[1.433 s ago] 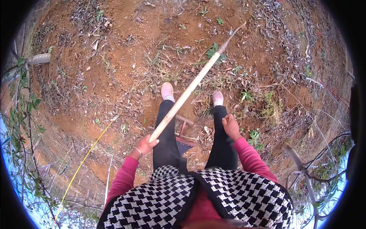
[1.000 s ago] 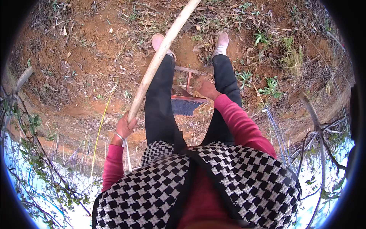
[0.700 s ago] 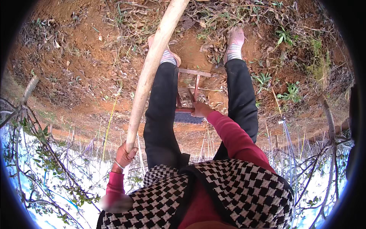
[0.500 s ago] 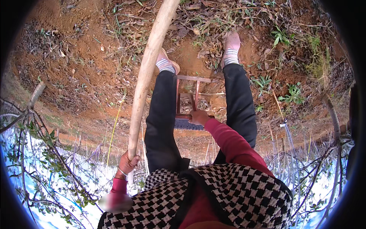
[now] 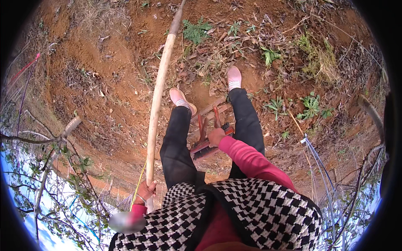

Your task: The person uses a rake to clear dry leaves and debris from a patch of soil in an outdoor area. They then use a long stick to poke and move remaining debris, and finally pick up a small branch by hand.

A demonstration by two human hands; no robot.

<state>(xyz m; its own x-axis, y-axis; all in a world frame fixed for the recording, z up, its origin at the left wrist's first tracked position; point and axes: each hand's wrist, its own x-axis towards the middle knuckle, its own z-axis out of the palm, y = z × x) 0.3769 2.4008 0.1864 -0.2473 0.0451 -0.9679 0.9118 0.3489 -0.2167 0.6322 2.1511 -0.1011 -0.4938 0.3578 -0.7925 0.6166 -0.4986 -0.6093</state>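
My left hand (image 5: pixel 145 190) is closed around the lower part of a long-handled tool (image 5: pixel 157 94). Its pale wooden shaft slants up past my left leg. A darker, tapering socket joins the shaft at the far end, and the tip runs out of the picture. Between my legs, my right hand (image 5: pixel 216 137) grips a small reddish-brown wooden stool (image 5: pixel 202 147) by its frame. The stool is tilted, its legs pointing away from me, and its dark seat is partly hidden by my hand and legs.
Reddish soil (image 5: pixel 121 83) with dry leaves and weeds lies around my pink shoes. Cut branches (image 5: pixel 69 127) stand on the left, and another thick branch (image 5: pixel 370 111) on the right. Blue strings (image 5: pixel 320 157) hang at the right, with a yellow string (image 5: pixel 138 184) by my left hand.
The stool has turned and tilted in my right hand. The tool's dark socket has come into view as the shaft shifted. My feet have moved and the ground has shifted in the picture.
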